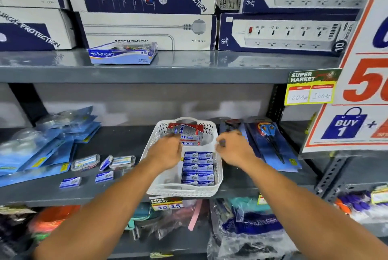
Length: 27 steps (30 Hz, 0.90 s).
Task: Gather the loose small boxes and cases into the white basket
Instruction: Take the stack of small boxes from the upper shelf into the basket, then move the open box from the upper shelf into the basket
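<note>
Left of the left hand (168, 150), bare shelf runs to clear cases (85, 162) and small blue boxes (104, 176). The upper shelf (147, 73) hangs overhead. Beside the right hand (233, 148), carded scissors (270, 144) crowd the white basket (184, 191).

Both forearms extended over the white basket (218, 173); left hand (165, 150) inside, right hand (233, 147) at its right rim, fingers curled.

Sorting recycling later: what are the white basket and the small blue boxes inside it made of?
White perforated basket: likely moulded plastic, matte, with punched holes and moulded handles. Small blue boxes: apparently printed cardboard, slightly glossy, with sharp folded edges.
</note>
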Available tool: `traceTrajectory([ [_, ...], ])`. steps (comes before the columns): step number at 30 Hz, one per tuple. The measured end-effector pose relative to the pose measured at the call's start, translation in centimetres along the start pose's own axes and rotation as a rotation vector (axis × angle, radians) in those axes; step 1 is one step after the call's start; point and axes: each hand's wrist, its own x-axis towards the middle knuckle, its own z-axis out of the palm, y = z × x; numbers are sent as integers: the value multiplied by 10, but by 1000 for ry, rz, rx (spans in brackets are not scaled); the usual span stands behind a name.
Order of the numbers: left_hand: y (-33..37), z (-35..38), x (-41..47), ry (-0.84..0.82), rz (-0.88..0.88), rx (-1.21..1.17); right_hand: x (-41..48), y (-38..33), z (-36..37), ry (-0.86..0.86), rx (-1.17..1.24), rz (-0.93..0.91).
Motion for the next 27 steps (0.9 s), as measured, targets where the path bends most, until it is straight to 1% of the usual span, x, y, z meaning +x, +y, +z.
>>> traceTrajectory([
  [3, 11, -24, -17, 203, 124, 49, -15, -14, -30, 108, 90, -129],
  [7, 25, -68, -57, 427, 193, 10, -47, -46, -80, 106, 325, -261],
  [9, 28, -105, -72, 553, 186, 3, -57, -68, -104, 87, 431, -357],
  [12, 33, -164, -83, 719, 191, -17, -63, -101, -136, 67, 486, -468],
  [14, 36, -204, -83, 802, 129, -35, -59, -126, -155, 68, 487, -500],
  [15, 35, -223, -78, 823, 71, -49, -55, -140, -163, 93, 471, -504],
  [17, 27, -261, -63, 838, -53, -61, -43, -168, -172, 173, 444, -502],
  [19, 18, -293, -43, 861, -123, -107, -25, -195, -173, 256, 410, -499],
  [20, 14, -305, -32, 845, -159, -121, -16, -208, -172, 281, 362, -491],
  [22, 3, -318, -12, 710, -285, -163, 3, -229, -168, 262, 272, -437],
  [24, -5, -318, 4, 520, -407, -230, 18, -244, -164, 200, 203, -355],
  [27, -5, -305, 14, 312, -493, -273, 30, -257, -156, 112, 57, -319],
])
